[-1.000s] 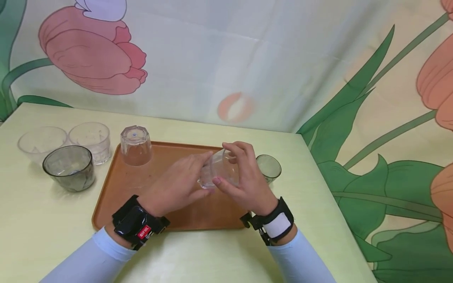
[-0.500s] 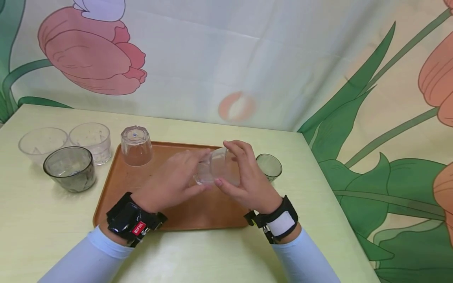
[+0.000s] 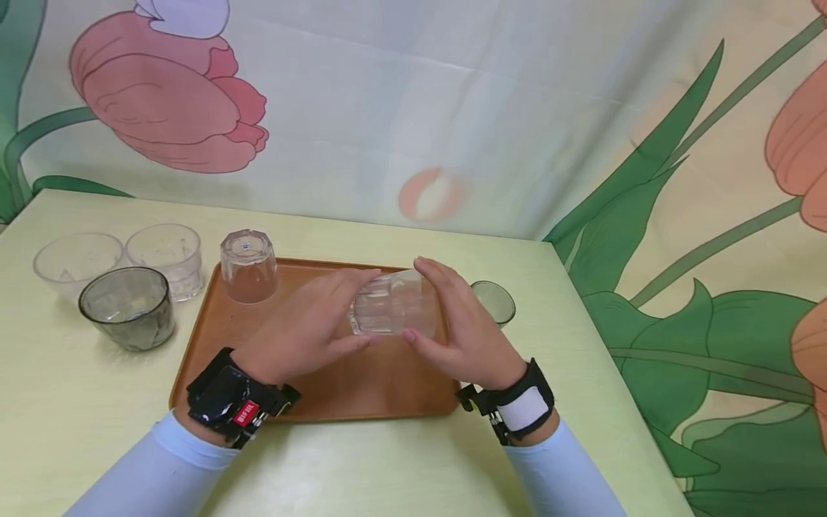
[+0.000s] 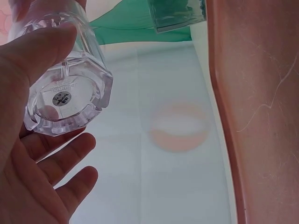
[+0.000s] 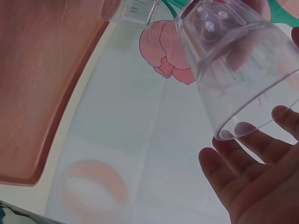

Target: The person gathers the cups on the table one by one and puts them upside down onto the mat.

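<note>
A clear faceted drinking glass [image 3: 388, 305] is held on its side above the brown tray [image 3: 368, 388], its base toward the left and its rim toward the right. My left hand [image 3: 300, 327] grips the base end, and the left wrist view shows a round sticker on the glass bottom [image 4: 65, 95]. My right hand [image 3: 468, 334] holds the rim end, thumb in front and fingers behind; the right wrist view shows fingertips [image 5: 243, 130] at the rim. Another clear glass [image 3: 248, 269] stands upside down on the tray's far left corner.
Left of the tray stand a grey-tinted bowl [image 3: 125, 316], a clear bowl [image 3: 74, 255] and a clear glass [image 3: 168, 255], all upright. A small greenish glass [image 3: 496, 301] sits right of the tray, partly behind my right hand. A flowered curtain [image 3: 362, 108] rises behind the table.
The glass has turned from tilted to nearly level. My left hand has shifted left, my right hand slightly right, and more of the glass shows between them. The other glassware stays put.
</note>
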Demonstrator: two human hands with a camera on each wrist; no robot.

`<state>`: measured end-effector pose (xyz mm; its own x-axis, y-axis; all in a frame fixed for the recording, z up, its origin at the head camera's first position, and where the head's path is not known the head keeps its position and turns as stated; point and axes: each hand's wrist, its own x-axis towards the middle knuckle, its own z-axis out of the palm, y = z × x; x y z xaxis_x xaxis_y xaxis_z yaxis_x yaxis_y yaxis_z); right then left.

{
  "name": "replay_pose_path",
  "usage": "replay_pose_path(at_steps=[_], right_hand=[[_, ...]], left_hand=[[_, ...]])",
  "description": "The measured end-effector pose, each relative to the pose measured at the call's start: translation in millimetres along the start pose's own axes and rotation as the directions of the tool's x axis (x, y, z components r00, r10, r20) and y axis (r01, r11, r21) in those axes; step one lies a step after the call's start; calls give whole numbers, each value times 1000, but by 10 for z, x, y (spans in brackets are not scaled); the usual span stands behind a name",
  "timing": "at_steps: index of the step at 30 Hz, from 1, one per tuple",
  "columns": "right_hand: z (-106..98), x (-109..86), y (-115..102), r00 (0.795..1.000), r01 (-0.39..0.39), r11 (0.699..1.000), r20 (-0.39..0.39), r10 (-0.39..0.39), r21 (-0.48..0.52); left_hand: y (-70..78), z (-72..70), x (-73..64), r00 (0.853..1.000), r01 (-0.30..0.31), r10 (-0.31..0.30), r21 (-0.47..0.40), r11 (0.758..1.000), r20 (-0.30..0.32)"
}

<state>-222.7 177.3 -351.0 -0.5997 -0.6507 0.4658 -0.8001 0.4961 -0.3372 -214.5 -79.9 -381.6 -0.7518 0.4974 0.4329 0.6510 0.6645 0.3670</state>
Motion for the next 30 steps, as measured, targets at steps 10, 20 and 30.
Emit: replay_pose_path(at_steps=[10,20,30], right_hand=[[17,-42,41,999,-35,999,-1,36,8],[33,-42,54,1000,-17,1000,0,17,1],[54,-54,89,1000,-14,1000,7,14,0]], left_hand=[[6,-19,5,999,-35,35,-5,999,-2],[-20,-48,8,1000,-7,7,-28,1000,2],[10,-85,-6,999,36,-35,-44,998,34]])
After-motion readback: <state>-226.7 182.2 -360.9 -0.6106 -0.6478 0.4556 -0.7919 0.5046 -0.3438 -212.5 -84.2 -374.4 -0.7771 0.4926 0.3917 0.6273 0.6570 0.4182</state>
